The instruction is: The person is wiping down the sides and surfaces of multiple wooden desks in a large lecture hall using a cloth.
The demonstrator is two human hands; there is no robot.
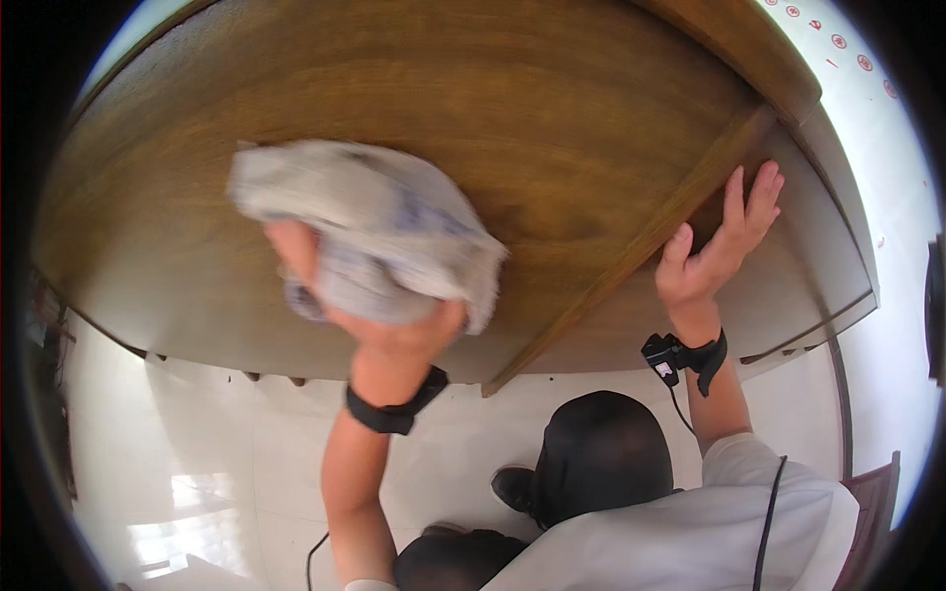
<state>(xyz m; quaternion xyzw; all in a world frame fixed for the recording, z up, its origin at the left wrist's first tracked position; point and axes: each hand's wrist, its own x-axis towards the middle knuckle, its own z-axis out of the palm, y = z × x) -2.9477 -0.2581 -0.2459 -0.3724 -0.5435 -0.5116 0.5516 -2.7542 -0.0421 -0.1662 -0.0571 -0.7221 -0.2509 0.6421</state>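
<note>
My left hand (392,325) is closed around a bunched, pale cloth (362,192) with bluish marks. Both are blurred, and the cloth lies over a broad brown wooden surface (562,162); its folds hide most of my fingers. To the right, my right hand (713,247) has its fingers spread and holds nothing. It is at the darker wooden panel (805,229), just past a diagonal wooden strip (628,266); the thumb is nearest that strip. Whether the whole palm touches the wood I cannot tell.
A thick wooden rail (746,52) borders the far right side, against a white wall (872,148) with red markings. Black straps circle both wrists; a small device with a cable (680,414) sits on the right one. My legs stand on glossy pale floor tiles (295,458).
</note>
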